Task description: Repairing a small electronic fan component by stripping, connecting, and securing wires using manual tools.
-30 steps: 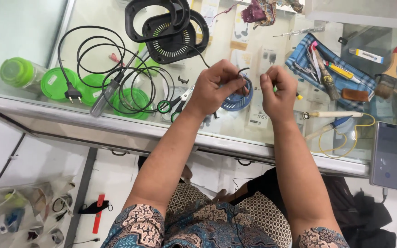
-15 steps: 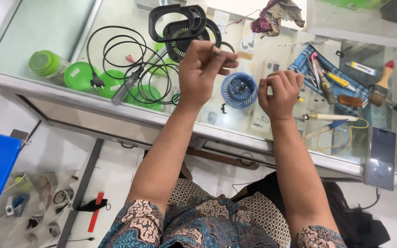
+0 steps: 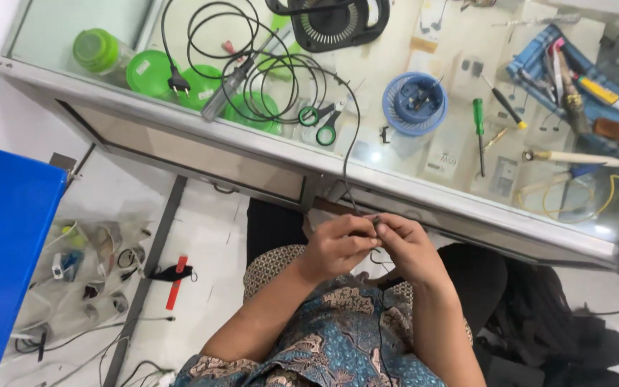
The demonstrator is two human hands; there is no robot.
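Both hands [image 3: 377, 247] (fingertips together) pinch black cable [image 3: 354, 154].

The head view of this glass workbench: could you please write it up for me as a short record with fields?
Left hand: left hand pinches the end of the thin black cable, low over the lap
Right hand: right hand meets it at the same cable end
Cable path: runs from looped coils on the glass counter top over its front edge down to both hands
On counter: green-handled scissors, round blue plastic dish, green-handled screwdriver
Floor: red strip beside the counter leg
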